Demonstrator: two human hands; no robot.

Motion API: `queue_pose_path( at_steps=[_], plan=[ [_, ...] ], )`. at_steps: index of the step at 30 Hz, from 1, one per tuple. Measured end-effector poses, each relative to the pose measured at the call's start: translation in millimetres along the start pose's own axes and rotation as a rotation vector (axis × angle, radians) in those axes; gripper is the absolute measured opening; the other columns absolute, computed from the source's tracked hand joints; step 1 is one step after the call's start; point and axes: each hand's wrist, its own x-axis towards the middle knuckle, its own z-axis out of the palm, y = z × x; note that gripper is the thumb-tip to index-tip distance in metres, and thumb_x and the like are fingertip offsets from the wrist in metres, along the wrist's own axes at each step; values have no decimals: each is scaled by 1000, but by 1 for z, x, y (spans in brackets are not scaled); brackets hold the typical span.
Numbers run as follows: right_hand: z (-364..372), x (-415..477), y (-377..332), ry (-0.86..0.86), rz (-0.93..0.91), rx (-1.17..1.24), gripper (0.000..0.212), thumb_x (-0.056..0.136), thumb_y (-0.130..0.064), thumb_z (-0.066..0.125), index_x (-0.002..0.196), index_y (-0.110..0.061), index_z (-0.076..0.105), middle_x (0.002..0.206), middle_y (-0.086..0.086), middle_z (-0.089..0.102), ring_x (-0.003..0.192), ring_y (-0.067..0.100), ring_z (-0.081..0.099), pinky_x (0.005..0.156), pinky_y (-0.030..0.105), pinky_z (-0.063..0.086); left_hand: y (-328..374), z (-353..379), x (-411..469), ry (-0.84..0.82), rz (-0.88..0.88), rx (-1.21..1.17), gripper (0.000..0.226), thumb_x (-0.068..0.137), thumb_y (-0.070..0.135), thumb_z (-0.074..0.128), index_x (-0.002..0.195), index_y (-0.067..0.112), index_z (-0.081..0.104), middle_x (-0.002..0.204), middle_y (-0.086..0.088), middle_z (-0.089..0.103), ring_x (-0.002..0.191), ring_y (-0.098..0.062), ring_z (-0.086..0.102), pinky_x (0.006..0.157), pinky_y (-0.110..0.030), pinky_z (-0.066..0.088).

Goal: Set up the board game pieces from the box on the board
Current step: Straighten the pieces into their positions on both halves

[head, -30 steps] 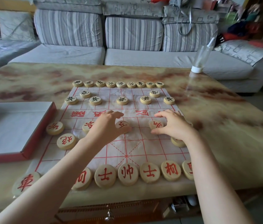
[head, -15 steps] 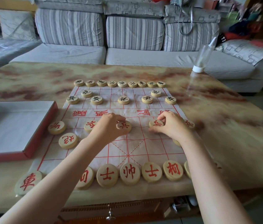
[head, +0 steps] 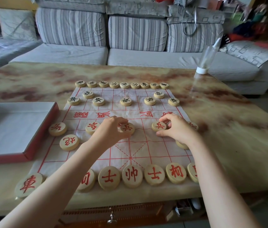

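Dim, soft daylight; blurred, distorted right edge.

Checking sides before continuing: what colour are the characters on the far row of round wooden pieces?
Black, on the far row of round wooden pieces; clearest in the head view.

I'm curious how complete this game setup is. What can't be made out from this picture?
Head view only:
- Red piece beneath the right hand: wrist covers its face.
- Rightmost red piece in the middle row: blurred, half behind that hand.
- Near-row piece: left forearm hides half its character.
- Last near-row piece: right forearm cuts it off.
- Box: left edge crops it.
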Motion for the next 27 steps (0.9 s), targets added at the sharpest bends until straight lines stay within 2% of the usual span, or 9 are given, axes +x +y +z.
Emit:
queue_pose_path(
  at_steps=[7, 16, 18, 21, 25, 27],
  plan=[
    [1, 1, -1, 8, 5, -5, 47, 65, -28, 82, 106, -17, 61, 101, -4, 57, 87, 10, 51, 74, 24, 38, 1, -1, 1, -12, 7, -2, 50, 79, 31, 68, 126, 19, 55, 116, -3, 61, 96, -12, 53, 78, -20, 37],
    [-1, -1, 0, -14, 21, -9, 49, 66, -26, 82, 110, -18, 60, 107, -3, 59, 93, 13, 54, 80, 26, 43, 1, 1, 3, -12, 19, 9, 49, 79, 29, 69, 124, 19, 55, 117, -3, 60, 90, -8, 47, 75, -20, 36],
    [-1, 0, -1, -12, 24, -17, 49, 67, -26, 81, 110, -18, 60, 106, -4, 57, 92, 12, 53, 78, 25, 41, 2, 1, 3, -10, 15, 8, 49, 79, 30, 68, 125, 19, 54, 118, -3, 60, 92, -9, 49, 75, -20, 36],
    [-1, 0, 0, -20, 24, -9, 51, 67, -25, 82, 112, -17, 60, 108, -2, 58, 92, 12, 52, 79, 25, 40, 2, 1, 3, -6, 19, 15, 52, 79, 28, 68, 128, 19, 52, 120, -3, 59, 104, -14, 55, 80, -19, 37],
    [-4, -1, -4, -19, 13, -63, 61, 70, -29, 79, 124, -19, 54, 125, 0, 49, 117, 16, 45, 96, 29, 36, 2, -1, 2, -17, 9, 2, 61, 77, 29, 71, 132, 21, 46, 127, -2, 53, 110, -13, 54, 79, -20, 38],
    [-6, -1, -12, 22, -32, -61, 57, 73, -31, 76, 125, -20, 54, 126, 0, 47, 123, 18, 41, 100, 30, 34, 3, -5, 2, -1, 8, 3, 59, 77, 33, 70, 130, 20, 48, 126, -2, 54, 109, -13, 55, 81, -22, 40]
  ],
)
